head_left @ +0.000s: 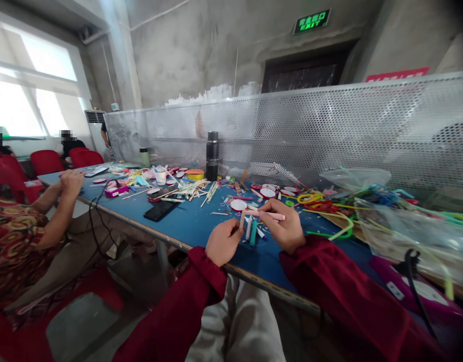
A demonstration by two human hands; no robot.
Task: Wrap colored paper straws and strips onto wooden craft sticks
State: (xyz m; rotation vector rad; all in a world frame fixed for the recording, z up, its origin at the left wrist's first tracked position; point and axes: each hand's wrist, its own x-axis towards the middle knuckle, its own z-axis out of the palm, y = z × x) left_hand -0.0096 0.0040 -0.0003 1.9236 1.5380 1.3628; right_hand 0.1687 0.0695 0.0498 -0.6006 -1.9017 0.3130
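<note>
My right hand is closed around a pink marker pen, held level over the blue table. My left hand is curled, pinching a thin pale stick that points up toward the pen's left end. Both hands hover just above the near table edge. Beneath them lie a few pens, white and teal. A round white disc with a red rim sits just beyond my fingers. Both my sleeves are dark red.
A person in a patterned shirt sits at the left, hands on the table. A black phone, scattered wooden sticks, a black flask, coloured pipe cleaners and plastic bags crowd the table. A perforated metal screen stands behind.
</note>
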